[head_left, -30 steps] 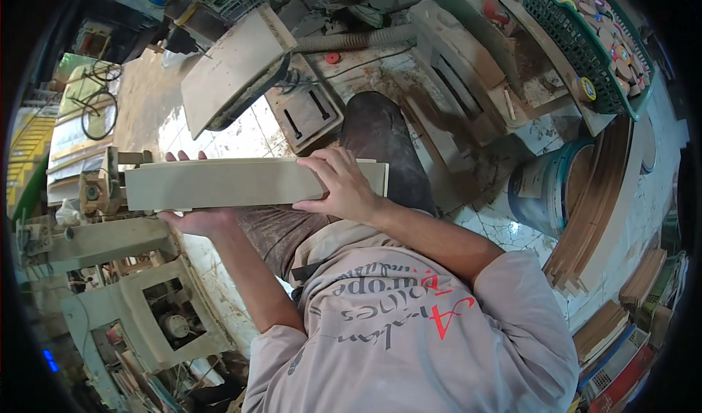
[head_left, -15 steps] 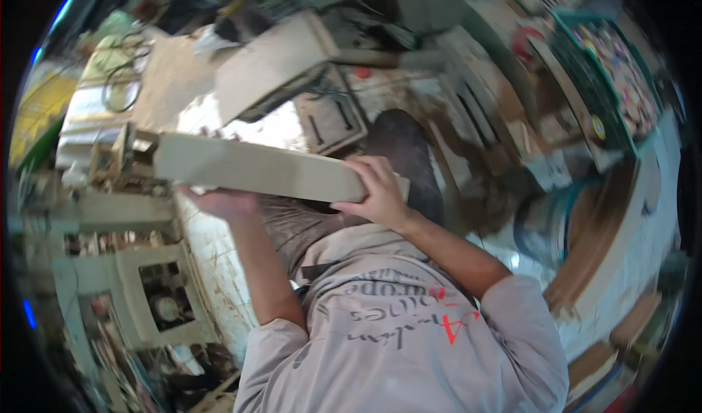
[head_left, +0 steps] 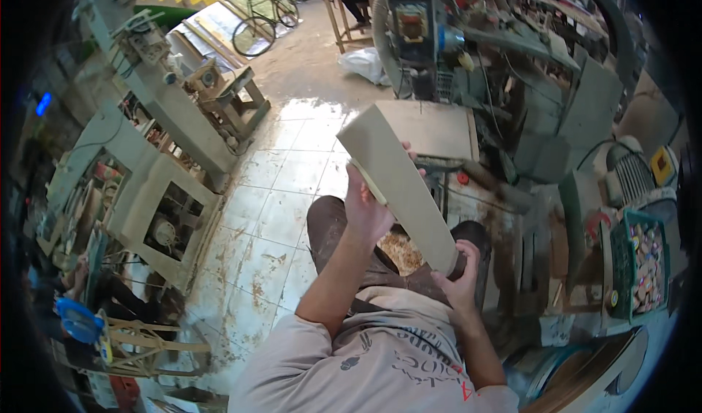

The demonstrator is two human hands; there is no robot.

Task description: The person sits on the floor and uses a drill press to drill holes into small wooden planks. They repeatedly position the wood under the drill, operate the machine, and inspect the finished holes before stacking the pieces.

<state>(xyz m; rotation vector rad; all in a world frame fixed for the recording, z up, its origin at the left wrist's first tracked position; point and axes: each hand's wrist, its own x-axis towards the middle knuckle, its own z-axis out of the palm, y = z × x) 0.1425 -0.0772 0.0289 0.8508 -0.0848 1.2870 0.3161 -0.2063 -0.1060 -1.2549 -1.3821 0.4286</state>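
1. Far left, a grey-green machine frame (head_left: 155, 219) stands well apart from the work; only by a wide swing could it be struck.
2. Next, the tiled floor (head_left: 281, 201), and between the legs (head_left: 327, 226) brown debris (head_left: 401, 253) is seen; footing could be lost if it were stepped on.
3. Now the left hand (head_left: 368, 212): the long pale board (head_left: 404, 186) is gripped from its left side, fingertips showing past the far edge. Were that support loosened, the upper end would probably dip.
4. Along that left edge, a pale strip (head_left: 371, 185); whether it is fixed cannot be told, so it might be dislodged by a push.
5. Centre, the board is held aslant over the lap. Behind its upper half lies a machine's surface (head_left: 446, 128); the gap cannot be judged, and a corner could be knocked by a forward thrust.
6. And right, the lower end is clasped in the right hand (head_left: 462, 275); by uneven pressure, the board could be twisted.
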